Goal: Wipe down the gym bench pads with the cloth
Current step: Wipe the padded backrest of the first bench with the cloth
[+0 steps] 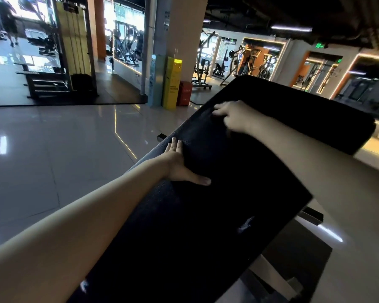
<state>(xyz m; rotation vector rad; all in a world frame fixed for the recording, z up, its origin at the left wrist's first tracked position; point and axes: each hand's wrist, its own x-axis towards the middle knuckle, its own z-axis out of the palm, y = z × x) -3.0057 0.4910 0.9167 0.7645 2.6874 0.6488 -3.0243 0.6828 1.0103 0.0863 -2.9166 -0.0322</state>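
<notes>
Bracing hand: left hand lies flat on the near long edge of the nearer bench pad, thumb spread across the top, fingers straight along the side; it clasps nothing.
Working hand: right hand sits farther up, about where the nearer pad meets the farther pad, fingers bent down onto the black surface and smeared by motion blur.
Cloth: not distinguishable. A dark cloth may be bunched under the right fingertips, but against black upholstery in dim light I cannot tell whether that hand grasps it.
Pads: 2 black upholstered pads, end to end, running from lower left to upper right. They sit on a bench frame above a glossy tiled floor.
Handling, pads: judged to be firm foam under a grained vinyl skin. They would give slightly to pressure, stay fixed to the frame, and be smooth enough for a cloth to glide. Pale scuffs show on the nearer pad.
Handling, cloth: likely light, limp and prone to folding over, so it is best held wadded under a flat palm, not pinched by 1 corner.
Where to hold: steady the bench at the pad's side edge, as the left hand does.
Care: rounded edges and the join between the 2 pads are easy to miss.
</notes>
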